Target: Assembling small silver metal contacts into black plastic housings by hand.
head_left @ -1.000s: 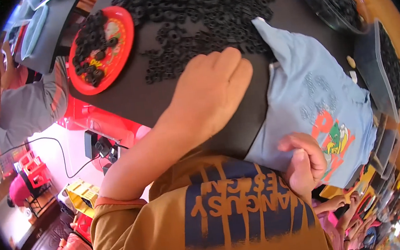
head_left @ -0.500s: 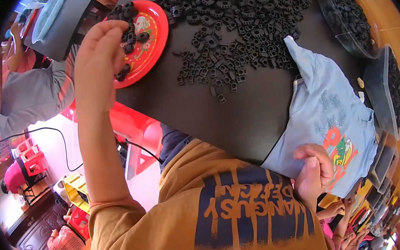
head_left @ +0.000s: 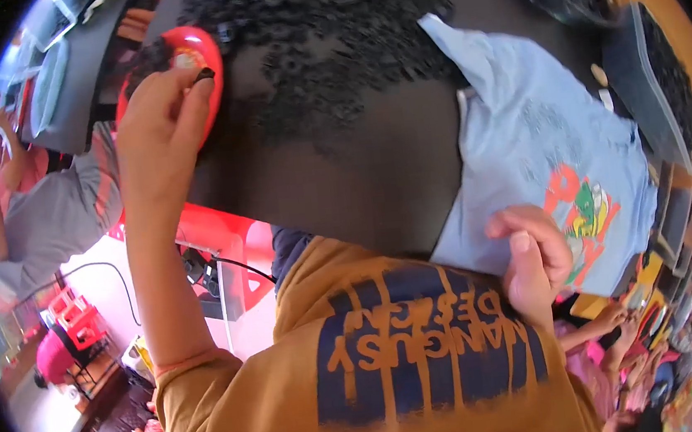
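As the head view shows, the left hand, nearer the red plate, pinches a small black piece at it, left of the heap. Near the blue shirt, the right hand is curled, its contents impossible to tell.

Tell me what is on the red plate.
Small black pieces and a printed pattern show on the red plate; whatever lies behind the left hand is hidden.
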Demonstrator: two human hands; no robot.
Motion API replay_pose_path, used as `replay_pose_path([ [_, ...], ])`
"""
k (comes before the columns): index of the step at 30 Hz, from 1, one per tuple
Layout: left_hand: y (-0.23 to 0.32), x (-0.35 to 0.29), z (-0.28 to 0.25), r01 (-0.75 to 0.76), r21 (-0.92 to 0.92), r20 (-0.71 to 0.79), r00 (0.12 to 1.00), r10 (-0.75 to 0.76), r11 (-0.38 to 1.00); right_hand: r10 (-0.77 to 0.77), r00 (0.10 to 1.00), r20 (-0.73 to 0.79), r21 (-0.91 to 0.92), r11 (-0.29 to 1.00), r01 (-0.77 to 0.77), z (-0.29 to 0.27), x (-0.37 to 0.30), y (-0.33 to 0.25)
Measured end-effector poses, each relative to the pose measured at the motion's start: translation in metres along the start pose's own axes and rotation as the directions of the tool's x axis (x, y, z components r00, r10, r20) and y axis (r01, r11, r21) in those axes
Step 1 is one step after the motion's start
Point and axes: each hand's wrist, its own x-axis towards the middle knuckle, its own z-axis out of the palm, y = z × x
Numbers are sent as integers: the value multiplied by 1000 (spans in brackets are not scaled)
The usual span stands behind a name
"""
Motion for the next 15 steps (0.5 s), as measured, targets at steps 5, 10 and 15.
replay_pose_path([
  [5, 101, -31, 31, 92, -623, 352, 920, 174, 777, -44, 994, 98, 18, 999, 42, -8, 6, 1],
  [10, 151, -49, 68, 476, -739, 621, 755, 210, 476, -148, 965, 218, 115, 985, 125, -17, 12, 6],
  [15, 169, -53, 74, 550, -676, 680, 722, 129, 490, -136, 980, 145, 211, 972, 104, -24, 8, 10],
])
